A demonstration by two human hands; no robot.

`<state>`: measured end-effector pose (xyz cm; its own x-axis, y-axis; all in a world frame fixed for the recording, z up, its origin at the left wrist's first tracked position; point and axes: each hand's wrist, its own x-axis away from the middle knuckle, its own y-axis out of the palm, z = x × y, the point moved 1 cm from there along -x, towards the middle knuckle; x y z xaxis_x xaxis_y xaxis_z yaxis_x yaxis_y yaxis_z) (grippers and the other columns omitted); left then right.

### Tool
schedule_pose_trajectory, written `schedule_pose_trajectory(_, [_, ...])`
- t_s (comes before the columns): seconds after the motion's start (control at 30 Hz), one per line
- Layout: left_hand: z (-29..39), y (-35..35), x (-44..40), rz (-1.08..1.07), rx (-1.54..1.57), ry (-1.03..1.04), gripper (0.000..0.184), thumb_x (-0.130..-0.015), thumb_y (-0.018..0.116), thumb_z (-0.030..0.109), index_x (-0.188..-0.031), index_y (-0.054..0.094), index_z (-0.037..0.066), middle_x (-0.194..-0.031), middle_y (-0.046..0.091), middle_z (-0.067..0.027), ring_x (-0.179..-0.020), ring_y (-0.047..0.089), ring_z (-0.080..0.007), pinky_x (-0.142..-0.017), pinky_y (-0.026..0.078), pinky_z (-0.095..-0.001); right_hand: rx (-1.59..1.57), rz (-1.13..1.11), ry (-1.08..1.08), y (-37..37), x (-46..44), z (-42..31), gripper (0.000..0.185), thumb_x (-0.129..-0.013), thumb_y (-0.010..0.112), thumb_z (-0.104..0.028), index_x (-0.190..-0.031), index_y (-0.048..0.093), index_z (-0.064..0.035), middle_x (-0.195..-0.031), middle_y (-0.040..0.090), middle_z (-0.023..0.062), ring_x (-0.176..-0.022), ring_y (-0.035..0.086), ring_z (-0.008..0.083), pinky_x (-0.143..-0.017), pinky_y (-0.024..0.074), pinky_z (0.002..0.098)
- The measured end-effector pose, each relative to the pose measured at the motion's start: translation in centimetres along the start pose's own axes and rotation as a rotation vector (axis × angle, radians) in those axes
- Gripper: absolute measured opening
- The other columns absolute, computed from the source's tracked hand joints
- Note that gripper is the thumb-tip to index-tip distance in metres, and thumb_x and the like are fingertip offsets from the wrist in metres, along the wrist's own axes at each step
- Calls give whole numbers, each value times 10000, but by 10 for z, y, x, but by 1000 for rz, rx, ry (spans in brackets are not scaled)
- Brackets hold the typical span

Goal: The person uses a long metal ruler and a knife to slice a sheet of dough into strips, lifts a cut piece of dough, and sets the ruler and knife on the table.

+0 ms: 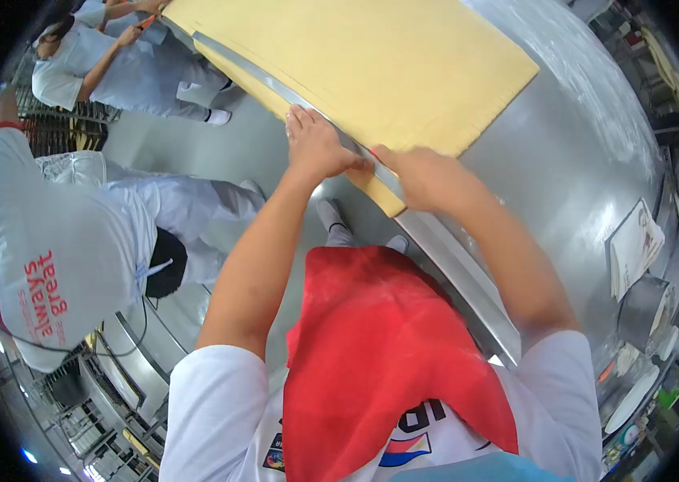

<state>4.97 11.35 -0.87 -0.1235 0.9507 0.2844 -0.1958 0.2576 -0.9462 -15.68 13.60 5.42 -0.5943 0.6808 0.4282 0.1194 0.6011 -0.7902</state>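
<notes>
A large, flat yellow sheet (404,72), dough or cake I cannot tell which, lies over the table edge at the top. Along its near side runs a long metal straightedge (251,60), with a narrow yellow strip (388,197) showing on the side toward me. My left hand (319,149) presses the straightedge down, fingers spread and thumb stretched along it. Just to the right, my right hand (428,177) is closed at the straightedge's near end. A bit of a red handle (374,153) shows at its fingers; the rest of that tool is hidden.
The steel table (548,185) extends right, with whitish smears. Papers (635,245) and a metal pot (646,309) sit at its right side. One co-worker (74,249) stands close on the left; another (130,72) at upper left holds an orange-handled tool (147,22). Racks stand behind them.
</notes>
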Motion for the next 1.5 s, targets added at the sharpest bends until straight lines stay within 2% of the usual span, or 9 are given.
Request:
schedule_pose_trajectory(0.1, [0,2,-9,-18,-38,8,1514,-553,972,606,-1521,210,-275,-1648,194,-446,-1594,154,-515,-1317,168,-511,-7,-44,107,5,55,7,607,-890,660,-53,-1474,512,-126,-1086,744,194,-1037,728,394,-858,588,522])
schedule_pose_trajectory(0.2, [6,6,0,-35,-95,-30,1472,-565,969,597,-1632,229,-96,-1664,168,-435,-1590,142,-536,-1314,167,-528,87,-71,132,21,85,16,707,-884,654,-36,-1555,467,-153,-1067,745,202,-1026,734,392,-847,591,520])
schedule_pose_trajectory(0.27, [22,-7,27,67,-61,152,1045,-699,930,460,-1613,480,228,-1730,142,-323,-1590,116,-550,-1308,165,-567,71,-48,122,25,93,18,722,-883,656,-37,-1567,463,-161,-1047,745,205,-1018,737,391,-839,593,517])
schedule_pose_trajectory(0.37, [15,14,17,107,-30,624,618,-813,825,230,-1371,707,468,-1786,130,-146,-1591,88,-555,-1301,164,-601,43,5,96,32,96,26,716,-883,661,-40,-1564,477,-163,-1008,747,209,-994,743,392,-825,596,513])
schedule_pose_trajectory(0.57, [34,10,6,-130,-72,1138,557,-857,722,124,-1265,765,500,-1795,147,-15,-1604,76,-525,-1304,161,-603,30,131,36,51,108,37,677,-882,677,-52,-1532,513,-151,-957,752,189,-932,752,390,-809,596,513])
schedule_pose_trajectory(0.83, [56,-1,19,-206,-291,1085,580,-866,686,42,-1249,782,467,-1797,131,-24,-1628,79,-457,-1312,178,-584,25,125,2,67,155,55,687,-889,670,-50,-1543,498,-166,-1009,738,172,-961,743,370,-815,593,502])
schedule_pose_trajectory(1.0, [47,8,25,-189,-297,1055,555,-874,693,73,-1252,779,470,-1798,126,-22,-1628,79,-454,-1311,156,-603,1,-37,332,87,227,66,668,-925,648,-78,-1564,475,-165,-1100,712,176,-1071,706,381,-910,561,483])
schedule_pose_trajectory(1.2, [25,50,25,26,65,1187,485,-784,813,141,-1200,822,389,-1738,335,-68,-1584,260,-433,-1282,189,-579,-262,637,158,166,211,80,464,-923,687,-138,-1374,577,-137,-1204,648,161,-1116,663,386,-899,546,484])
schedule_pose_trajectory(1.5, [-51,92,31,280,264,1107,396,-741,888,371,-1132,849,323,-1314,649,-52,-1259,534,-344,-1133,401,-502,-120,616,320,271,173,81,395,-829,798,-212,-1175,638,-110,-1134,674,138,-1075,655,382,-952,511,534])
